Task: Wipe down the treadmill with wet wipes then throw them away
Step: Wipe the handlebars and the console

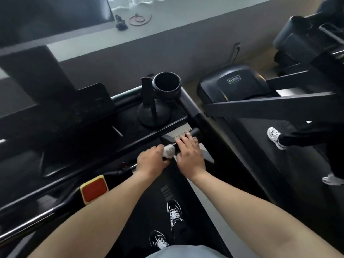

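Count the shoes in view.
4. Two black shoes stand on the near belt at bottom centre; two white shoes are on the right treadmill, one cut by the frame edge. Others may be hidden.

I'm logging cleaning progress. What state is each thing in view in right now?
left hand: grips the wet wipe.
wet wipe: bunched, pressed on the handlebar.
right hand: rests on the handlebar, no wipe.
handlebar: under both hands, end grip bare.
cup holder: upright, looks empty.
neighbouring treadmill: a person's feet on its belt.
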Available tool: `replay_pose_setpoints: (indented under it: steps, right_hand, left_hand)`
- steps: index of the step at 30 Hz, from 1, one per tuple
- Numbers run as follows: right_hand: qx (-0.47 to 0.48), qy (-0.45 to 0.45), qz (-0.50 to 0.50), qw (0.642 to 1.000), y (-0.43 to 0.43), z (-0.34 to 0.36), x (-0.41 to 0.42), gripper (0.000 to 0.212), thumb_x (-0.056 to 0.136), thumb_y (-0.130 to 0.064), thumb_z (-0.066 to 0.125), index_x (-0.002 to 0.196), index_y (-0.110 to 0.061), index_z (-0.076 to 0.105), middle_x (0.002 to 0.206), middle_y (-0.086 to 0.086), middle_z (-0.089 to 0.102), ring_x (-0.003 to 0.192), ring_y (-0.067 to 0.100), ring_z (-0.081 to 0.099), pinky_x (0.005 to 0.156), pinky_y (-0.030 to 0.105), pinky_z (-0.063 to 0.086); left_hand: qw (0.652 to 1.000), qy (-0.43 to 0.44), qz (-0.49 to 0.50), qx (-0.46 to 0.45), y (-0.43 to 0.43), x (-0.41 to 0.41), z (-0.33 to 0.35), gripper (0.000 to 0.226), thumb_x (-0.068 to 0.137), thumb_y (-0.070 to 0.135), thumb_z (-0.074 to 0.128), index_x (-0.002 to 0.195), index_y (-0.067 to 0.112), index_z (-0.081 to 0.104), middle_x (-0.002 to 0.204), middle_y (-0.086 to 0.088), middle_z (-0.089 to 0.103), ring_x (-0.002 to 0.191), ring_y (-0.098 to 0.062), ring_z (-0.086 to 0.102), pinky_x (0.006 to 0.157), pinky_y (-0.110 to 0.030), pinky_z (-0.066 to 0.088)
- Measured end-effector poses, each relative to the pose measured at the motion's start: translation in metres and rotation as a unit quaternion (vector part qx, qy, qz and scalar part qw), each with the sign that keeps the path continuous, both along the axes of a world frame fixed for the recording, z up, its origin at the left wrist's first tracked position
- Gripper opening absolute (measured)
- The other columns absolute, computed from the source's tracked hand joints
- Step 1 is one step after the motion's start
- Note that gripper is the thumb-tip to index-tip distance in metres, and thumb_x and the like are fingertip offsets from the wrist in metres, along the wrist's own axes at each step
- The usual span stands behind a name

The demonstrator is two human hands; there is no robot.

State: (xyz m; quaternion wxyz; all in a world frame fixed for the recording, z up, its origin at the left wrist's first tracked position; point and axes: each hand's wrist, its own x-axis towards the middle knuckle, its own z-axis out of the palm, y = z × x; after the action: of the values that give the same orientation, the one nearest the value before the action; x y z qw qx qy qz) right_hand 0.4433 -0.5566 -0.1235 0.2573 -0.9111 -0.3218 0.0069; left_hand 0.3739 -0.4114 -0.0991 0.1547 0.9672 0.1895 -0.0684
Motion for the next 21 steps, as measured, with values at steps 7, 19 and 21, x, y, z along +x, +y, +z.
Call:
replay_pose_setpoints:
  steps: [7,19,21]
  right_hand:
    - [-0.001,-0.006,0.019,1.0,0.028,0.0,-0.035,0.058,0.079,0.001,0.06,0.137,-0.004,0.057,0.142,0.012,0.055,0.145,0.032,0.038,0.122,0.048,0.014]
    - [-0.011,0.053,0.028,0.998,0.039,0.003,-0.056,0.061,0.091,-0.001,0.052,0.151,-0.009,0.041,0.161,0.007,0.034,0.155,0.022,0.012,0.123,0.033,-0.006]
    - [-0.014,0.065,0.019,0.998,0.043,0.004,-0.059,0.062,0.091,-0.002,0.05,0.152,-0.009,0.039,0.162,0.008,0.031,0.155,0.022,0.009,0.125,0.036,-0.004]
  left_hand:
    - [0.998,0.027,0.019,0.046,0.033,-0.057,0.009,0.031,0.089,0.044,0.063,0.11,0.024,0.055,0.102,0.004,0.065,0.089,-0.021,0.065,0.074,-0.033,0.042]
    - [0.993,0.024,-0.023,0.115,0.04,-0.079,0.003,0.049,0.099,0.039,0.053,0.142,0.017,0.044,0.118,0.001,0.065,0.106,-0.021,0.063,0.104,-0.035,0.037]
    - [0.993,0.008,-0.033,0.114,0.04,-0.083,0.0,0.06,0.101,0.033,0.052,0.154,0.015,0.032,0.127,-0.001,0.063,0.114,-0.021,0.061,0.114,-0.036,0.032]
